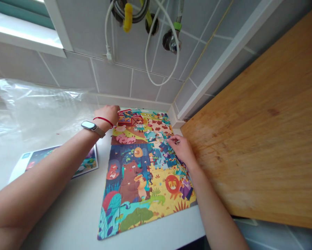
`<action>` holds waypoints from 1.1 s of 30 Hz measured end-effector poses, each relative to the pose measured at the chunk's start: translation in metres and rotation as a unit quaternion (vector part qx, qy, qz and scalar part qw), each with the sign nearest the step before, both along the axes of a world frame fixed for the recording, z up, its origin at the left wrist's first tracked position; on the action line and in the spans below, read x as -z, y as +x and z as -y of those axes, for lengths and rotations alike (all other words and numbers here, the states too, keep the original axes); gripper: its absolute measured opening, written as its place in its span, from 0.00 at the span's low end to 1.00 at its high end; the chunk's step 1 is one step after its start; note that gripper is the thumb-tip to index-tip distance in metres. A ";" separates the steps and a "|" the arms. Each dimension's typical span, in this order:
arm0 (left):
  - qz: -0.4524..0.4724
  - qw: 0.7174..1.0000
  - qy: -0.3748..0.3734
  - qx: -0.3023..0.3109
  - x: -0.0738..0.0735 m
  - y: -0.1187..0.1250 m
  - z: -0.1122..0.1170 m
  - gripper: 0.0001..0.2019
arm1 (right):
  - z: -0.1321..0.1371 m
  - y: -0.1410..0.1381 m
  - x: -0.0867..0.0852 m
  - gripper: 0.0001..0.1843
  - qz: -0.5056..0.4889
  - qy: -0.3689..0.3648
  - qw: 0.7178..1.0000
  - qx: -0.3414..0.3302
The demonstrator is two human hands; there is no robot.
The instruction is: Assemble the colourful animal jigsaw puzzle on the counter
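Note:
A colourful jigsaw puzzle lies on the white counter, with a bear, a lion and a farm scene on it. Several loose pieces rest on its right half, among them a purple piece by the lion. At the upper left edge, beside the red barn, is my left hand, its fingers curled and mostly hidden. My right hand reaches in over the right edge, thumb and forefinger pinched on what looks like a small puzzle piece, near the cow and the blue pieces.
Left of the puzzle lies a printed picture sheet, partly under my left forearm. Clear plastic wrapping covers the counter's back left. A wooden board stands close on the right. Hoses and a white cable hang from the tiled wall.

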State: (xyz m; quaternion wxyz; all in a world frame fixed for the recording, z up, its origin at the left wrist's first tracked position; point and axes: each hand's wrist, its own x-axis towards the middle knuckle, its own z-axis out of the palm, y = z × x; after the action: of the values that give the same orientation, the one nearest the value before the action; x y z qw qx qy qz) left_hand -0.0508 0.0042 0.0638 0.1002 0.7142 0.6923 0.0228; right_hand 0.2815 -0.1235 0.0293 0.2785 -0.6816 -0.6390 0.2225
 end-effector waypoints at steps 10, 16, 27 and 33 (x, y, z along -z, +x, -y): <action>-0.027 0.998 0.032 0.048 0.015 0.028 0.022 0.21 | 0.003 -0.004 -0.006 0.18 0.006 -0.004 1.000 -0.009; 0.002 0.991 0.086 0.106 0.033 0.042 0.027 0.23 | 0.004 -0.007 -0.005 0.17 -0.005 -0.004 1.000 -0.014; 0.087 0.951 0.179 0.239 0.060 0.042 0.014 0.20 | 0.007 0.018 -0.022 0.15 0.033 0.079 0.996 0.037; 0.121 0.942 0.175 0.260 0.058 0.042 0.011 0.17 | 0.011 0.022 -0.021 0.13 0.111 -0.007 0.994 -0.019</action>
State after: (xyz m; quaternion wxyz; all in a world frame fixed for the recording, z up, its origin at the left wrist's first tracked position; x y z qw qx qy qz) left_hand -0.0090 -0.0071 0.0063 0.0586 0.8673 0.4505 0.2032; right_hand 0.3038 -0.1346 0.0503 0.1964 -0.6918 -0.6773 0.1553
